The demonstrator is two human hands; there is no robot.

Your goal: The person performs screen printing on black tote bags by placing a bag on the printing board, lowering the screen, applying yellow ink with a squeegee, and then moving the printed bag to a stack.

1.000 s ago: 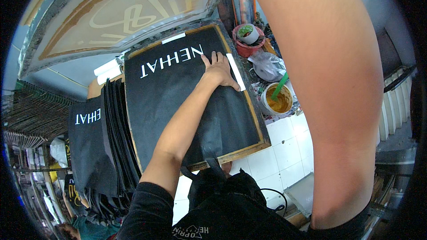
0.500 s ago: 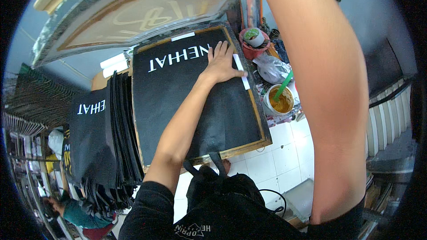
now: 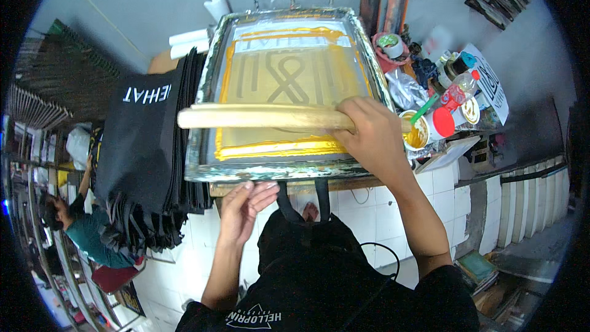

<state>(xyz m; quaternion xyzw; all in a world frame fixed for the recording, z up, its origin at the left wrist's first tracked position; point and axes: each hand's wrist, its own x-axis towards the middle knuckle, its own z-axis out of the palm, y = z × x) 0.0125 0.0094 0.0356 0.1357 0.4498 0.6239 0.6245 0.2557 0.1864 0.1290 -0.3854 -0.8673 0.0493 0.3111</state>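
A screen printing frame [image 3: 203,141] lies flat on the worktable, its rim crusted with dried ink. Thick yellow ink [image 3: 283,148] runs around the stencil on its mesh. My right hand [image 3: 372,132] grips the right end of a squeegee [image 3: 258,117], whose pale wooden bar spans the mesh. At the frame's front edge is my left hand [image 3: 246,206], open with its fingers extended; whether it touches the rim I cannot tell. Two black bag handles [image 3: 324,200] hang out below the frame, while the bag's body is hidden underneath.
Stacked black printed bags [image 3: 144,135] stand left of the frame. On the right are a tub of yellow ink [image 3: 416,133] with a green stick, a red-capped bottle [image 3: 461,91] and a red-lidded jar [image 3: 442,123]. At far left, a person [image 3: 98,233] sits.
The raised screen has come down over the black bag. My left hand has left the bag for the front edge. My right arm has lowered, with that hand now on the squeegee.
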